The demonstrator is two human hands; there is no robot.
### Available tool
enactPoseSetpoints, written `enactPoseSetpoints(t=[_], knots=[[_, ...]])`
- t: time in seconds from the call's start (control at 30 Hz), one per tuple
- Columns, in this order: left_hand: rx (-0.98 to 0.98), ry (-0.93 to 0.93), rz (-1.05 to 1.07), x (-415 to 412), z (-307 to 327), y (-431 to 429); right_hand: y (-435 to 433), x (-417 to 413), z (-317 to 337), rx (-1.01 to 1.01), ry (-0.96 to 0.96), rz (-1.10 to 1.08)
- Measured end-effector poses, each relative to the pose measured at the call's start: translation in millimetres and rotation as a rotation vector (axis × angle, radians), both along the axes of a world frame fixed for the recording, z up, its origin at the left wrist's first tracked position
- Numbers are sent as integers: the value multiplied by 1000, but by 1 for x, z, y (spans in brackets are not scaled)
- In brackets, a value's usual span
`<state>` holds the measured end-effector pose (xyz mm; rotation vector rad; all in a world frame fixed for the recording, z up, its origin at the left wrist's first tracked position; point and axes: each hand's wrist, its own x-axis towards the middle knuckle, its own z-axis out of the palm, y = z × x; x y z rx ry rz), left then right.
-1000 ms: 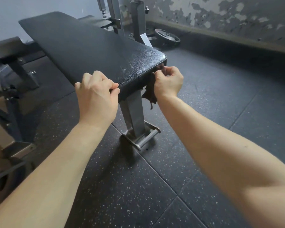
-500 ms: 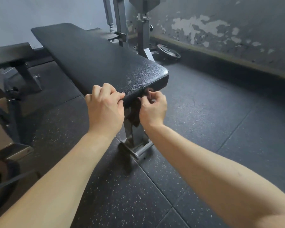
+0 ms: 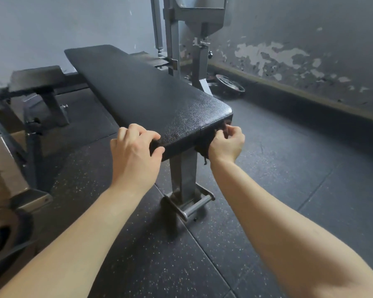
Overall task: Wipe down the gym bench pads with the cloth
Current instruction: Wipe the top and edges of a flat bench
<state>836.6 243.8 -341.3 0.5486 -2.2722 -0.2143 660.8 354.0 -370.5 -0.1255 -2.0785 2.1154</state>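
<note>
Right hand (image 3: 226, 145) slid right, fingers (image 3: 235, 131) pinching cloth (image 3: 202, 152), left hand (image 3: 134, 155) gripping it

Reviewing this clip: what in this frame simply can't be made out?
Head view, the only one:
1) The cloth: mostly hidden by the right hand pinching it, and dark against the bench pad; its extent is unclear.
2) The left hand: curled fingers cover the pad's near corner; whether they grip cloth or pad cannot be told.
3) The second bench: blurred, cut off by the left edge.
4) The weight plate: too small for markings.
</note>
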Motion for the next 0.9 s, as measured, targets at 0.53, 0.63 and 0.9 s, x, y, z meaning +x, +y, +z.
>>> enactPoseSetpoints(t=[0.53, 0.63, 0.9], knots=[[125, -10, -15, 10, 5, -9, -9, 55, 1, 42, 159, 89], [149, -23, 2, 16, 6, -14, -18, 75, -3, 57, 172, 152], [192, -6, -13, 15, 9, -17, -13, 88, -6, 122, 317, 283]])
